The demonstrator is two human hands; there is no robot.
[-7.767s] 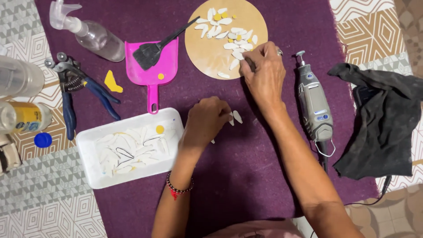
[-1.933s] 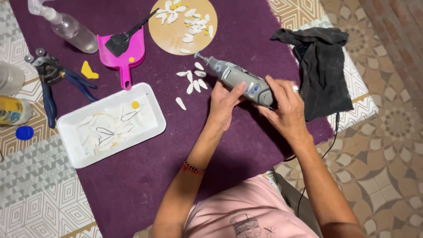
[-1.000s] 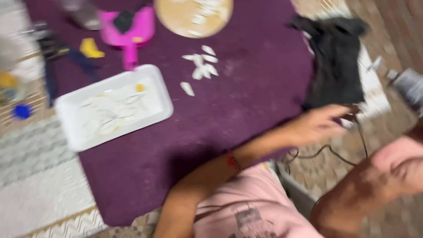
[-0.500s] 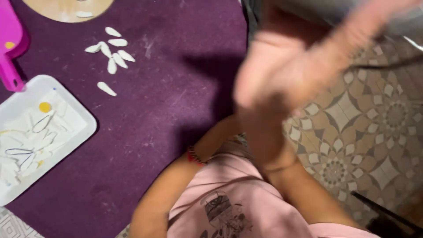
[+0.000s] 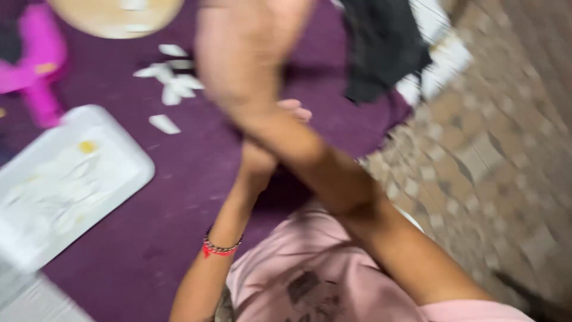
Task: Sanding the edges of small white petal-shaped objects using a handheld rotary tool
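Note:
The picture is badly blurred by motion. My right hand [image 5: 250, 53] is raised close to the camera over the purple mat [image 5: 179, 226], and its forearm crosses the middle of the view; whether it holds anything does not show. My left hand [image 5: 286, 119] lies on the mat under that forearm, mostly hidden, with only some fingertips showing. A red and dark bead bracelet [image 5: 220, 245] sits on my left wrist. Several loose white petal pieces [image 5: 170, 77] lie on the mat to the left of both hands.
A white tray [image 5: 128, 161] with pale pieces stands at the left. A pink dustpan [image 5: 36, 77] and a round wooden disc [image 5: 119, 15] lie at the top left. A black cloth [image 5: 381, 48] is at the top right, beside the patterned tile floor [image 5: 494, 179].
The view has swung back left. My right hand has risen across the middle of the frame, close to the camera. The rotary tool, held two seconds ago, is out of sight.

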